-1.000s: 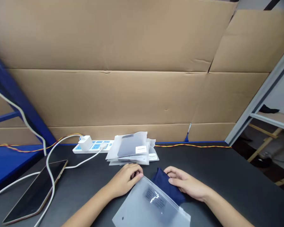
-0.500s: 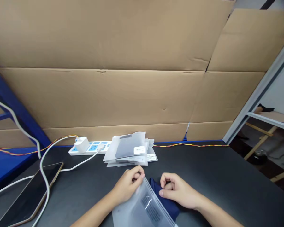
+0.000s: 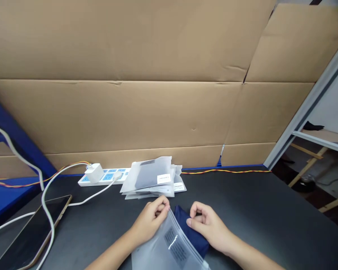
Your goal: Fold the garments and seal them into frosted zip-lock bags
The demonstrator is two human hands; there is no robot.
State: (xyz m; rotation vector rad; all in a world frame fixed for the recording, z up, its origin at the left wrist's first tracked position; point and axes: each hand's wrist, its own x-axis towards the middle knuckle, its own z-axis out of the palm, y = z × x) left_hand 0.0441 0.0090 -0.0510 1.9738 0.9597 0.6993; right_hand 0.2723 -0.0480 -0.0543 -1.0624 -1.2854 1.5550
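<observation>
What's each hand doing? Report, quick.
Left hand: closed, pinching a corner of the frosted bag.
Right hand: fingers curled, at the navy cloth; grip can't be told.

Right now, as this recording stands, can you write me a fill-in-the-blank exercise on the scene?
The left hand holds the bag, while the cloth at the right hand is dark ____.
The phone lies on the ____ side of the desk.
The charger on the power strip is ____.

Missing words: blue; left; white.
</observation>
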